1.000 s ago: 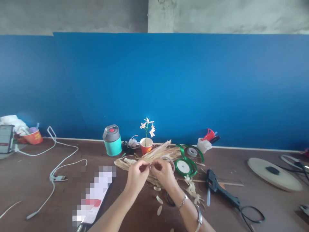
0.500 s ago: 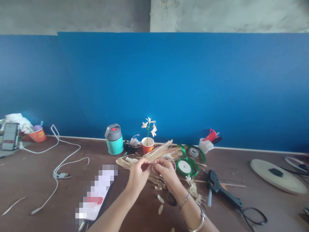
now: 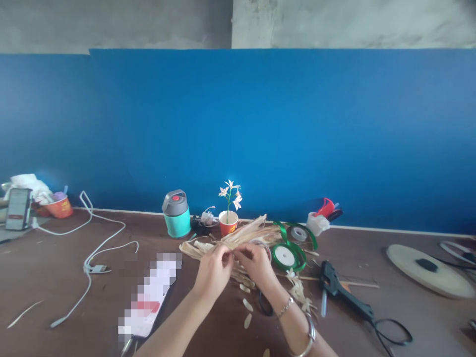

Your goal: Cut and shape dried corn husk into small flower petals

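Observation:
My left hand (image 3: pixel 214 270) and my right hand (image 3: pixel 254 263) meet fingertip to fingertip over the middle of the table. Both are closed in a pinch; whatever sits between the fingers is too small and hidden to name. Just behind them lies a bundle of dried husks (image 3: pixel 253 229). Loose pale petal-shaped pieces (image 3: pixel 248 321) are scattered below my right hand. Beyond the husks, a red paper cup (image 3: pixel 228 227) holds a stem with white flowers (image 3: pixel 237 201). A spool of green ribbon (image 3: pixel 285 257) rests to the right of my right hand.
A black glue gun (image 3: pixel 345 295) lies at the right, beside a round pale disc (image 3: pixel 401 263). A teal food jar (image 3: pixel 177 223) stands at the back. A phone (image 3: pixel 148 307) lies left of my left forearm, with white cables (image 3: pixel 89 258) farther left. A white cup (image 3: pixel 317 225) holds tools.
My left hand has turned slightly, its back showing more, and the fingers of both hands have shifted a little. They stay pinched together in the same place.

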Demonstrator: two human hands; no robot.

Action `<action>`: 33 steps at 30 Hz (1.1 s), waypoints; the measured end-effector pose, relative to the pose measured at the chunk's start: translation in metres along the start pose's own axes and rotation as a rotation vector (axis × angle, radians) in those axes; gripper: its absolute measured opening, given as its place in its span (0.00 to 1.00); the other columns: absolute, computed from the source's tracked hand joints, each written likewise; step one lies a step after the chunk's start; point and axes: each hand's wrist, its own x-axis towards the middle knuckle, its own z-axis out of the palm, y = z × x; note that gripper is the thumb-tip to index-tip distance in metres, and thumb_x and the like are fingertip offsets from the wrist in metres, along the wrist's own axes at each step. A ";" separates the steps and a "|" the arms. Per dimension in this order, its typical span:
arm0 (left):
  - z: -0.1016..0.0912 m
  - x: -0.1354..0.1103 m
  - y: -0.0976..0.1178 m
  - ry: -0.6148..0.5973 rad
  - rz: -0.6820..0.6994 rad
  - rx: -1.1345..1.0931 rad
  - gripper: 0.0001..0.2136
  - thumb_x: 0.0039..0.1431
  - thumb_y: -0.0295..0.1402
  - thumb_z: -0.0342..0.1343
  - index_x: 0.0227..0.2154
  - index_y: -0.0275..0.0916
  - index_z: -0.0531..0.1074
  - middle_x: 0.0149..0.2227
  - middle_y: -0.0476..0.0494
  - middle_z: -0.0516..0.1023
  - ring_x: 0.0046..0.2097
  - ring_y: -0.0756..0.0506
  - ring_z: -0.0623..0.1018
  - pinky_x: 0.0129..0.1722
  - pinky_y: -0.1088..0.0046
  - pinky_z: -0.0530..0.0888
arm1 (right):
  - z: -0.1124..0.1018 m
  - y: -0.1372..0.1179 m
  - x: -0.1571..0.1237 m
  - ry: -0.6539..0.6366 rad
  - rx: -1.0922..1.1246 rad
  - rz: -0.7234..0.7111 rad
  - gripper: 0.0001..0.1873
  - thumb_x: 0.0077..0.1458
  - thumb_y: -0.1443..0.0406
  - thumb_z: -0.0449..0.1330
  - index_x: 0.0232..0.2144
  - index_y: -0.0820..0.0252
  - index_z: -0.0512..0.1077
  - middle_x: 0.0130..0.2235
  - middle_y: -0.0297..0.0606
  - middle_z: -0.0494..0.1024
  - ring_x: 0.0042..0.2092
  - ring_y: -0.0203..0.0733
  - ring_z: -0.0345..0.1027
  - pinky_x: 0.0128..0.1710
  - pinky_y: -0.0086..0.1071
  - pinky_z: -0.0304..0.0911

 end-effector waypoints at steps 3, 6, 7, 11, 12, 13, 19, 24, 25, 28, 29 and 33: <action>-0.003 0.001 0.005 -0.053 -0.070 0.030 0.06 0.53 0.24 0.50 0.26 0.39 0.69 0.27 0.45 0.77 0.30 0.45 0.77 0.30 0.72 0.69 | 0.001 -0.002 -0.003 0.002 -0.122 -0.100 0.07 0.50 0.70 0.57 0.25 0.61 0.75 0.28 0.38 0.77 0.32 0.43 0.69 0.34 0.33 0.60; -0.006 0.004 0.009 -0.103 -0.154 0.038 0.05 0.51 0.24 0.49 0.25 0.40 0.67 0.25 0.47 0.75 0.29 0.45 0.76 0.30 0.73 0.67 | 0.003 -0.002 -0.005 -0.012 -0.211 -0.188 0.08 0.53 0.72 0.55 0.27 0.60 0.75 0.30 0.39 0.77 0.34 0.44 0.69 0.37 0.34 0.60; -0.007 0.004 0.009 -0.109 -0.173 0.029 0.05 0.51 0.24 0.49 0.24 0.40 0.66 0.24 0.48 0.74 0.29 0.46 0.75 0.30 0.73 0.67 | 0.003 -0.002 -0.006 -0.021 -0.232 -0.210 0.09 0.53 0.72 0.55 0.28 0.60 0.74 0.30 0.39 0.78 0.34 0.44 0.70 0.37 0.34 0.60; -0.008 0.006 0.009 -0.102 -0.211 -0.050 0.05 0.50 0.25 0.48 0.23 0.41 0.64 0.22 0.51 0.71 0.27 0.47 0.73 0.29 0.75 0.65 | 0.002 -0.003 -0.006 -0.037 -0.290 -0.273 0.09 0.54 0.73 0.54 0.30 0.59 0.74 0.32 0.39 0.78 0.35 0.43 0.71 0.37 0.33 0.61; -0.008 0.005 0.009 -0.099 -0.218 -0.073 0.05 0.50 0.25 0.48 0.23 0.41 0.64 0.22 0.51 0.70 0.27 0.48 0.73 0.29 0.75 0.65 | 0.002 -0.003 -0.006 -0.034 -0.301 -0.283 0.09 0.54 0.73 0.54 0.30 0.59 0.74 0.32 0.39 0.79 0.35 0.43 0.71 0.37 0.32 0.62; -0.008 0.005 0.009 -0.097 -0.224 -0.093 0.05 0.51 0.25 0.48 0.24 0.41 0.64 0.22 0.52 0.70 0.27 0.48 0.72 0.28 0.75 0.65 | 0.002 -0.003 -0.006 -0.028 -0.312 -0.292 0.10 0.54 0.73 0.54 0.30 0.59 0.74 0.32 0.39 0.79 0.35 0.43 0.71 0.36 0.32 0.62; -0.006 0.003 0.011 -0.109 -0.220 -0.118 0.04 0.54 0.28 0.48 0.26 0.41 0.65 0.25 0.50 0.73 0.29 0.47 0.75 0.30 0.74 0.67 | 0.005 0.003 -0.005 0.058 -0.393 -0.322 0.09 0.54 0.73 0.54 0.28 0.60 0.73 0.30 0.39 0.77 0.33 0.43 0.70 0.35 0.32 0.61; -0.005 0.003 0.011 -0.130 -0.231 -0.045 0.05 0.52 0.26 0.49 0.24 0.41 0.65 0.24 0.48 0.75 0.29 0.45 0.76 0.30 0.72 0.67 | 0.007 0.010 -0.006 0.144 -0.457 -0.337 0.10 0.55 0.73 0.52 0.27 0.60 0.71 0.29 0.41 0.76 0.34 0.45 0.69 0.35 0.33 0.60; -0.005 0.003 0.011 -0.133 -0.233 -0.040 0.05 0.52 0.26 0.49 0.23 0.41 0.66 0.24 0.48 0.75 0.29 0.45 0.76 0.30 0.72 0.67 | 0.007 0.010 -0.006 0.150 -0.460 -0.345 0.10 0.55 0.73 0.52 0.27 0.60 0.71 0.29 0.41 0.76 0.34 0.45 0.69 0.35 0.33 0.60; -0.006 0.004 0.011 -0.137 -0.251 -0.099 0.04 0.53 0.27 0.50 0.28 0.40 0.69 0.26 0.47 0.77 0.30 0.45 0.77 0.31 0.72 0.68 | 0.005 0.009 -0.006 0.140 -0.448 -0.377 0.09 0.55 0.73 0.52 0.29 0.60 0.72 0.31 0.40 0.77 0.35 0.44 0.70 0.36 0.32 0.61; -0.007 0.004 0.011 -0.133 -0.263 -0.137 0.04 0.54 0.29 0.50 0.31 0.40 0.70 0.28 0.46 0.78 0.31 0.44 0.78 0.31 0.72 0.69 | 0.005 0.008 -0.006 0.133 -0.441 -0.389 0.09 0.55 0.73 0.53 0.30 0.60 0.72 0.31 0.40 0.77 0.35 0.43 0.70 0.37 0.32 0.62; -0.008 0.006 0.011 -0.136 -0.284 -0.237 0.08 0.57 0.37 0.52 0.34 0.40 0.73 0.30 0.43 0.81 0.33 0.42 0.80 0.33 0.70 0.71 | 0.004 0.008 -0.006 0.122 -0.431 -0.429 0.10 0.56 0.73 0.52 0.31 0.59 0.72 0.32 0.39 0.77 0.36 0.43 0.70 0.37 0.32 0.63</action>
